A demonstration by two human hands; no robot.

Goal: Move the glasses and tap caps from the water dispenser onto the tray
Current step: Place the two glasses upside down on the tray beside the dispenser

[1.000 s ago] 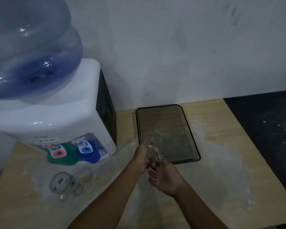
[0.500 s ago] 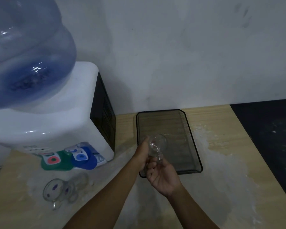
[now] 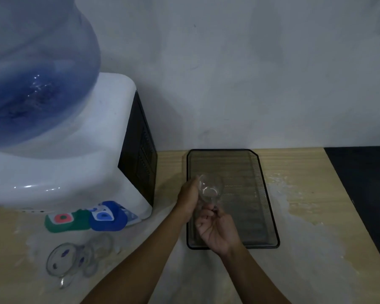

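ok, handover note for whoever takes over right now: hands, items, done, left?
Left hand and right hand both hold one clear glass above the tray.
Tray has nothing set on it yet.
Other glasses lie on the table below the dispenser; green cap and blue cap are at its taps.
Done: nothing placed.
Left: set this glass down, then the other glasses and both caps.

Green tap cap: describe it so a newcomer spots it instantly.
Find the white water dispenser at the left of the table. Two caps sit side by side under its front. The green tap cap is the left one, with a red spot on a white panel; the blue tap cap beside it has a blue spot.
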